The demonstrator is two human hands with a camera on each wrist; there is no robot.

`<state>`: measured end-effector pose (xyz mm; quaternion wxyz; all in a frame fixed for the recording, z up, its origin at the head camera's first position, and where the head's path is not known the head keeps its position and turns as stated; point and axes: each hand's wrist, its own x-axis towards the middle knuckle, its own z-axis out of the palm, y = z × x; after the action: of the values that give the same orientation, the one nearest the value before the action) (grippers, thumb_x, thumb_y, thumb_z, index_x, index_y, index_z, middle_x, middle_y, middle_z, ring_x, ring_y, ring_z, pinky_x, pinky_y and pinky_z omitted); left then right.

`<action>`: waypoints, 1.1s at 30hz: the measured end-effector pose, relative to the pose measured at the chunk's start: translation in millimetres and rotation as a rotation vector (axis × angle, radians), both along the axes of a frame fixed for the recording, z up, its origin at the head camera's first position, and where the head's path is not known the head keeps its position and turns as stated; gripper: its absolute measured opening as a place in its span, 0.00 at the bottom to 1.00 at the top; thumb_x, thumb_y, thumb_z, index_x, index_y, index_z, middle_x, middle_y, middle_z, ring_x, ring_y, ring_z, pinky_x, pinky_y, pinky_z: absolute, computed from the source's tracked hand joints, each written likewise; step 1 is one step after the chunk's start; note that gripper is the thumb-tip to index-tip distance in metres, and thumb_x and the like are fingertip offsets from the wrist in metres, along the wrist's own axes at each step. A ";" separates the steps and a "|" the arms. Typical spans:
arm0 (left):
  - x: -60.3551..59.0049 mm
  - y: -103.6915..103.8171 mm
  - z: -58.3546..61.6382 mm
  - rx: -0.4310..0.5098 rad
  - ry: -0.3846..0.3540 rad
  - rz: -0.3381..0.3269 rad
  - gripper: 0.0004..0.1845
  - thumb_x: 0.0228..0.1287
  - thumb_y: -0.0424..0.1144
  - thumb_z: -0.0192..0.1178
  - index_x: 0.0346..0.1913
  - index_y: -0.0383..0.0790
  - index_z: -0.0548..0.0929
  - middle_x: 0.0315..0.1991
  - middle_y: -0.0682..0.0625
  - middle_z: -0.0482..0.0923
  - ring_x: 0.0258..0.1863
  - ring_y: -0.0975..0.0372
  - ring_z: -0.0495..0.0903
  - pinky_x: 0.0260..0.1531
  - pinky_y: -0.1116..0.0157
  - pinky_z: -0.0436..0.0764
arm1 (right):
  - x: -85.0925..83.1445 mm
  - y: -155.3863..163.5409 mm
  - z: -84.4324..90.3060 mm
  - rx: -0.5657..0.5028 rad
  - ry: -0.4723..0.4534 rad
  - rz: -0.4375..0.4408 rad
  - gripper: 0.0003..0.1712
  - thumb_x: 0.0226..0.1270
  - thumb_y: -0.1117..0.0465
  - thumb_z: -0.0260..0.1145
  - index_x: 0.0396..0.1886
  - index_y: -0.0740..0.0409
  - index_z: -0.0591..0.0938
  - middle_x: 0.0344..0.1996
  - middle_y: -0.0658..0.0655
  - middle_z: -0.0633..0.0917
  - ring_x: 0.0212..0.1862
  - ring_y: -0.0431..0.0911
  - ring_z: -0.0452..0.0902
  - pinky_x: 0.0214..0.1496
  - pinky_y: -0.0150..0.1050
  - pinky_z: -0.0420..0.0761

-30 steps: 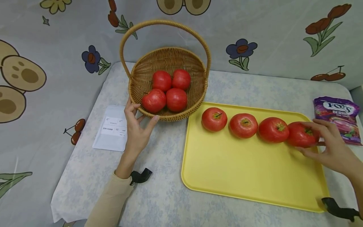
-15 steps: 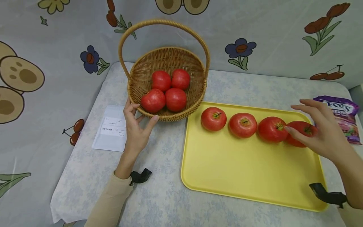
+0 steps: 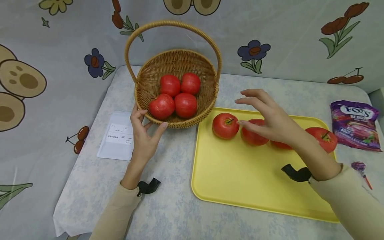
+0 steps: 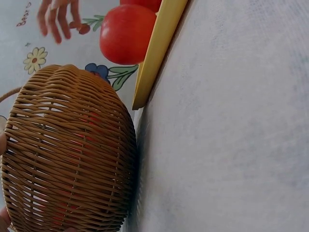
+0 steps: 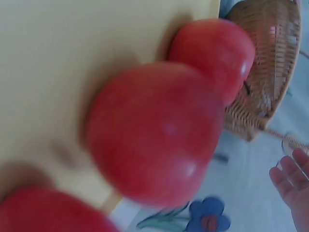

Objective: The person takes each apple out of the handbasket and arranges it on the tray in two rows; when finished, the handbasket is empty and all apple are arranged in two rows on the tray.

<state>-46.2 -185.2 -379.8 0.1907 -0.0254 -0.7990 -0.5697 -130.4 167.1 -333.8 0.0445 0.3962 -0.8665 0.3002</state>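
A round wicker basket (image 3: 178, 59) with a tall hoop handle stands at the back, tipped toward me, with several red apples (image 3: 185, 105) inside. My left hand (image 3: 145, 138) holds its front left rim, fingers at the side and thumb in front. A yellow tray (image 3: 237, 180) bears a row of several more red apples. Over that row my right hand (image 3: 268, 118) hovers with spread fingers and holds nothing. Its thumb tip overlaps the leftmost apple (image 3: 225, 126) in the head view. Hand and wrist partly hide the two middle apples.
Right of the tray lie a purple candy bag (image 3: 355, 125) and a lollipop (image 3: 362, 173). A white pouch (image 3: 115, 136) with a printed label lies left of my left hand. A patterned cloth (image 3: 288, 40) hangs behind the table.
My right hand has let go of the rightmost apple, risen, and moved left above the row. The lollipop has come into sight. My left hand stays on the basket.
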 end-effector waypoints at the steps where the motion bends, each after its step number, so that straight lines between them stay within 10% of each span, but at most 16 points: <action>1: 0.1 0.1 0.0 -0.002 -0.002 0.001 0.32 0.59 0.27 0.66 0.57 0.21 0.56 0.76 0.31 0.36 0.75 0.42 0.51 0.59 0.43 0.71 | -2.4 -9.3 0.3 -0.006 0.009 0.029 0.36 0.53 0.63 0.77 0.63 0.52 0.76 0.66 0.59 0.69 0.68 0.54 0.63 0.63 0.57 0.71; 16: -0.9 -0.2 -1.0 -0.012 -0.001 0.002 0.32 0.60 0.28 0.66 0.57 0.23 0.56 0.76 0.31 0.36 0.75 0.42 0.51 0.59 0.43 0.71 | -37.4 -101.4 6.0 -0.037 -0.032 0.222 0.28 0.62 0.51 0.72 0.60 0.50 0.76 0.62 0.56 0.72 0.64 0.49 0.68 0.62 0.46 0.73; 33: 0.5 -0.5 -2.0 -0.014 0.007 -0.003 0.31 0.59 0.27 0.66 0.57 0.22 0.56 0.76 0.31 0.36 0.75 0.41 0.51 0.58 0.42 0.71 | -86.4 -163.0 -4.7 0.250 -0.315 0.255 0.40 0.54 0.47 0.77 0.66 0.47 0.71 0.62 0.57 0.67 0.64 0.51 0.65 0.65 0.48 0.70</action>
<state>-45.7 -185.7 -381.8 0.1926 -0.0299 -0.8023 -0.5642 -216.8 4.0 -338.5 -0.1790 0.4530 -0.8362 0.2519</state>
